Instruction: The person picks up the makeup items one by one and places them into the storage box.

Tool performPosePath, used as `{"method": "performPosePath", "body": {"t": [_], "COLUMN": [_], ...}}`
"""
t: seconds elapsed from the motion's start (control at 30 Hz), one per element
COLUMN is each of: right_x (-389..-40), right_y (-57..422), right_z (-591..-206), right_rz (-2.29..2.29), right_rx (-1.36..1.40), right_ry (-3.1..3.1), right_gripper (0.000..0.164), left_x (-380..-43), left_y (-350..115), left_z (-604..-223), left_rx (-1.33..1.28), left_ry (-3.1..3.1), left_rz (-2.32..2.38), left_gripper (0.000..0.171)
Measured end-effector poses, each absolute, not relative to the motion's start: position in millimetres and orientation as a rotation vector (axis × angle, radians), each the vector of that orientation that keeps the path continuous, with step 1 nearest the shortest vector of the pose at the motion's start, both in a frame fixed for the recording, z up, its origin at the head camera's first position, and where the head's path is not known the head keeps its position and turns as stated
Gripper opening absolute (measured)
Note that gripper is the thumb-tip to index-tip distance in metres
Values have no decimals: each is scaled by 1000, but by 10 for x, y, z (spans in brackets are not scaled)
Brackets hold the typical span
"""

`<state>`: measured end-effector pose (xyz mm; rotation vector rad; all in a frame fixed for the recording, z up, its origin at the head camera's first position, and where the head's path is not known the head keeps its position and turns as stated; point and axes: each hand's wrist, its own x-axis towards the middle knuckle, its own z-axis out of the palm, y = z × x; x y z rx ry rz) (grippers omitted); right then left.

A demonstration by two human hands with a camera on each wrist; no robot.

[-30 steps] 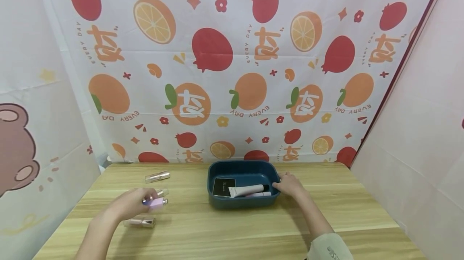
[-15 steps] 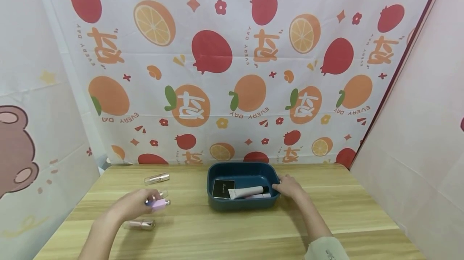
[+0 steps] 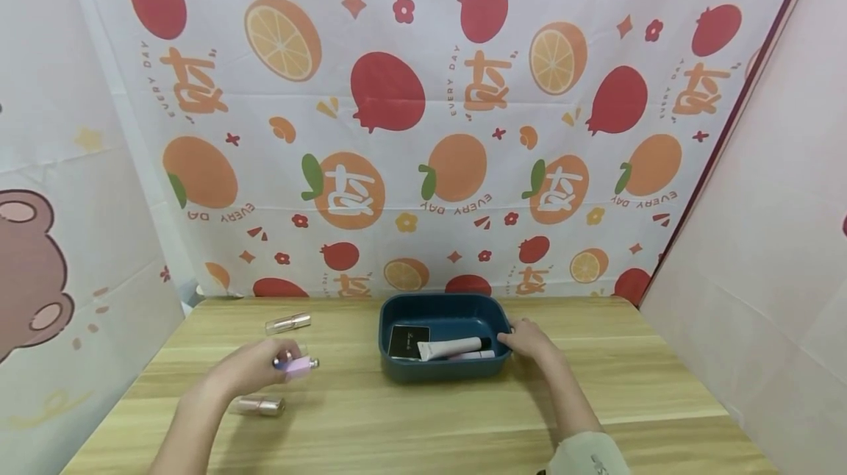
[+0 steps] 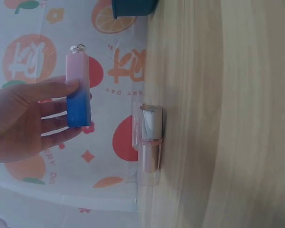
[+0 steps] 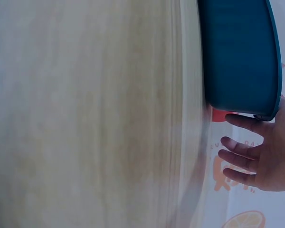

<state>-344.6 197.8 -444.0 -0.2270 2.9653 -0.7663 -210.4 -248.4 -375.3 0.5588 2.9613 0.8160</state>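
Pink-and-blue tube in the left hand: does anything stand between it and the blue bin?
Nothing visible does. In the head view, only wooden tabletop shows between the pink-and-blue tube and the blue bin, though the bin's own left wall faces the tube. The right hand is at the bin's opposite end.

On the white cloth backdrop with red and orange fruit prints (image 3: 437,111) we read "EVERY DAY" repeatedly, sometimes inverted, near large stylised characters. We cannot make out the pale script on the flat, square black case (image 3: 408,341) or the pale green fabric sleeve's (image 3: 585,456) dark print.
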Motion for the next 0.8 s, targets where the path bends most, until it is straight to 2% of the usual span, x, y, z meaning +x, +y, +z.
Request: {"method": "performPosePath", "body": {"t": [0.8], "right_x": [-3448], "right_y": [1980], "right_z": [-4405], "right_rz": [-747], "right_rx": [-226], "right_ry": [2951], "right_gripper": [49], "left_x": [-2272], "left_y": [-2151], "left_z": [-3701], "left_rx": [656], "left_ry": [2973], "left_rz": [832], "left_gripper": [18]}}
